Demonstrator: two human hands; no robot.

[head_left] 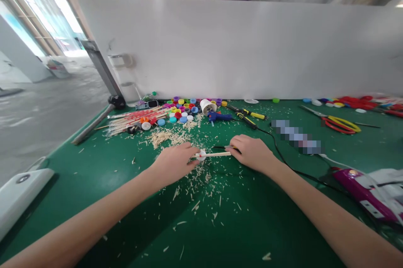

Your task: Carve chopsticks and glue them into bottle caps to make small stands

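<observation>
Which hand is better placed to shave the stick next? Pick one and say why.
Probably the right hand: it holds what looks like a knife, its dark end beside the stick. The left hand grips the stick near the white cap, so seems better placed for steadying.

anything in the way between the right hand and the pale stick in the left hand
Nothing visible: the pale stick ends beside the right hand. The dark-tipped tool in that hand lies just beyond the stick, not between them.
</observation>
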